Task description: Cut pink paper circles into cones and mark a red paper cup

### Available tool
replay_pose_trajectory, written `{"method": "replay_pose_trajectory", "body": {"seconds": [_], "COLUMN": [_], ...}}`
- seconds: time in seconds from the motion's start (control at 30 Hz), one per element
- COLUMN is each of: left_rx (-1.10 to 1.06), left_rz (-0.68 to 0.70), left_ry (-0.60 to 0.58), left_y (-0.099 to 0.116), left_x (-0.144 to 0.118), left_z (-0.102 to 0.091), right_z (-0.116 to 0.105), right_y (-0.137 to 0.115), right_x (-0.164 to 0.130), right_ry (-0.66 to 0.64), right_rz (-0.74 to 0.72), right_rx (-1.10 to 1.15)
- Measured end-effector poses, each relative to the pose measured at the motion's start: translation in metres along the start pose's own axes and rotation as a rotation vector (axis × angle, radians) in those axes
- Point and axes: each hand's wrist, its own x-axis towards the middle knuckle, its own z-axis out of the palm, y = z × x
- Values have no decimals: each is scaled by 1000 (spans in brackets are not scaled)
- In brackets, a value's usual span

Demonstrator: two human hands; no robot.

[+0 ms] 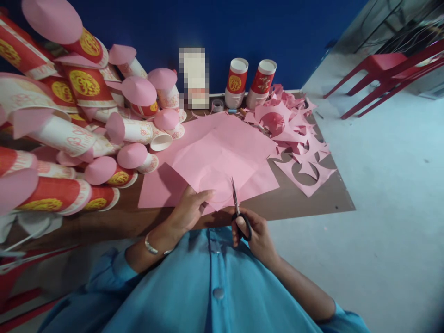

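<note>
My left hand (190,206) pinches the near left edge of a pink paper sheet (215,157), thumb on top. A faint round outline shows on the sheet's near corner, beside my thumb. In my right hand (255,231) is a pair of scissors (236,203) with black handles, fingers through the loops. The blades point away from me and lie at the right side of the outline; they look slightly apart. Beneath the held sheet, larger pink sheets (156,189) cover the table (312,203).
At left, several paper cups (93,88) with pink cone tops crowd the table. Two cup stacks (237,83) stand at the back near a tape roll (218,106). Pink offcuts (308,173) pile up on the right. A red chair (385,64) stands beyond on the floor.
</note>
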Motion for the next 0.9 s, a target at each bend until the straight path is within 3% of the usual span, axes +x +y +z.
{"method": "replay_pose_trajectory", "body": {"seconds": [0.9], "left_rx": [74], "left_rz": [13], "left_ry": [-26], "left_y": [4], "left_x": [2], "left_z": [-7], "right_z": [-1], "right_y": [-2], "right_x": [-1], "right_ry": [9], "right_rz": [50], "right_rx": [-27]}}
